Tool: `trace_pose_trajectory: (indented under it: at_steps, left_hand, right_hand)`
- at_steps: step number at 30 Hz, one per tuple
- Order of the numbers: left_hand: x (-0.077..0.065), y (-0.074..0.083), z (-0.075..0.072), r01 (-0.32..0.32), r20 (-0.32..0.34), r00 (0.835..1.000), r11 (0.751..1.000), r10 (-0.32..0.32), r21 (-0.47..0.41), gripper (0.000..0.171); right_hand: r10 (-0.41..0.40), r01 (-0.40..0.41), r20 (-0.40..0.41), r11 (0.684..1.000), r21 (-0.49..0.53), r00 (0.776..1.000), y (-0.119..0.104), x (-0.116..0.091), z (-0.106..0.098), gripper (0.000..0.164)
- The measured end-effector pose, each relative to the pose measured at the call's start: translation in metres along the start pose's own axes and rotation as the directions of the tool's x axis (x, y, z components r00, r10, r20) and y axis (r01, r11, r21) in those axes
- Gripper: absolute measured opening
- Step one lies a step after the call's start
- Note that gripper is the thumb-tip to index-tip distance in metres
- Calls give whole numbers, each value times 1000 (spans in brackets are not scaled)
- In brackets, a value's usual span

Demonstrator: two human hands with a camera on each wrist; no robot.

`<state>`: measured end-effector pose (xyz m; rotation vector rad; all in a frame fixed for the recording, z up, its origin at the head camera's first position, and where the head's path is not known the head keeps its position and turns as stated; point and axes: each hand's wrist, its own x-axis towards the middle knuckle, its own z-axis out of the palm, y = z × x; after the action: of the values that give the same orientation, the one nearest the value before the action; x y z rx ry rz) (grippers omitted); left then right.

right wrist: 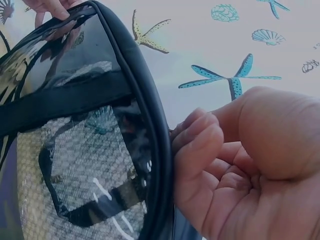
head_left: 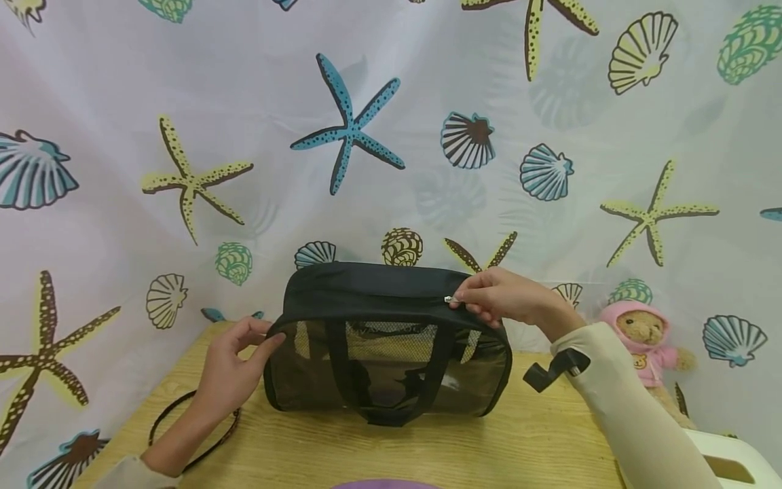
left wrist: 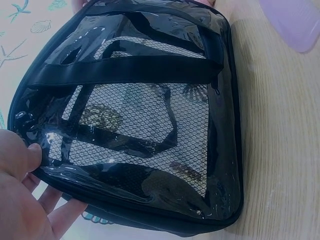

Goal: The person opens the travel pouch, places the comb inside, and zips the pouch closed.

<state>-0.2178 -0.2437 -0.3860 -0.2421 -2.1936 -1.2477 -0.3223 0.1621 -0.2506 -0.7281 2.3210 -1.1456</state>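
A black bag (head_left: pixel 391 278) with clear panels, mesh and black strap handles stands on the wooden table. My left hand (head_left: pixel 229 367) pinches its upper left edge. In the left wrist view, the thumb of that hand (left wrist: pixel 20 185) lies on the front of the edge and the fingers reach behind it. At the top right of the bag, my right hand (head_left: pixel 507 299) pinches a small silver zipper pull (head_left: pixel 449 299). The right wrist view shows this hand (right wrist: pixel 250 155) with curled fingers against the bag's dark edge (right wrist: pixel 145 90); the pull is hidden there.
Behind the table hangs a white curtain (head_left: pixel 256 81) with starfish and shells. A teddy bear (head_left: pixel 641 333) in a pink hoodie sits at the right, near a white container (head_left: pixel 733 451). A thin dark loop (head_left: pixel 227 438) lies by my left forearm. Something purple (head_left: pixel 385 484) shows at the front edge.
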Motion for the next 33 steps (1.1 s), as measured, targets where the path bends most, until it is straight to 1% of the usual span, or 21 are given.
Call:
trace_pose_trajectory:
  at_steps: [7,20,29,33]
  left_hand:
    - [0,2,0,16,5,1000,1000,-16,-14,10]
    - [0,1,-2,2,7,1000,1000,-2,-13,9]
    - [1,1,-3,-10,10,1000,1000,10,-12,9]
    - [0,1,-3,-3,9,1000,1000,3,-7,9]
  right_hand:
    - [-7,7,6,1000,-17,1000,-7,7,5,29]
    - [-11,12,30,1000,-13,999,-23,18,15,28]
    - [-8,9,34,1000,-8,999,-28,26,22,27]
    - [-3,3,29,1000,8,1000,-30,29,24,27]
